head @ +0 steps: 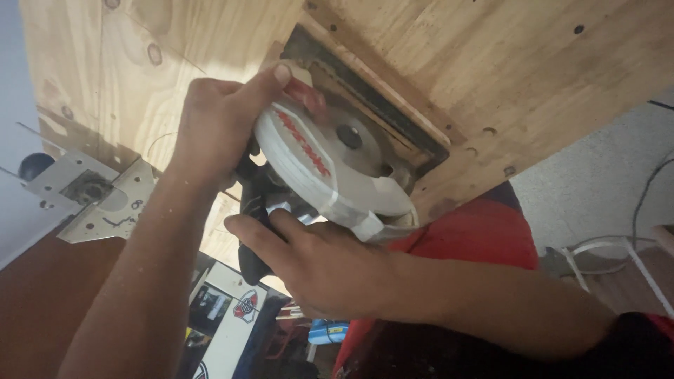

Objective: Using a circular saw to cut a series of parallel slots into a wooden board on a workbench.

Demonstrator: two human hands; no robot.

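Observation:
A circular saw [330, 161] with a silver blade guard and a red label is mounted under a plywood panel [421, 56], its base plate set in a dark rectangular recess [382, 102]. My left hand [217, 126] grips the upper edge of the guard, the thumb pressing a small lever near the red part. Lower down, my right hand [323, 263] wraps around the saw's black body and handle [256, 210]. Both forearms reach up from the bottom of the view.
A metal bracket plate [95, 196] with a round hole is fixed to the panel at the left, beside a black knob [35, 165]. My red clothing [477, 235] is below. White cables [611, 249] lie on the grey floor at right. Cluttered items show below.

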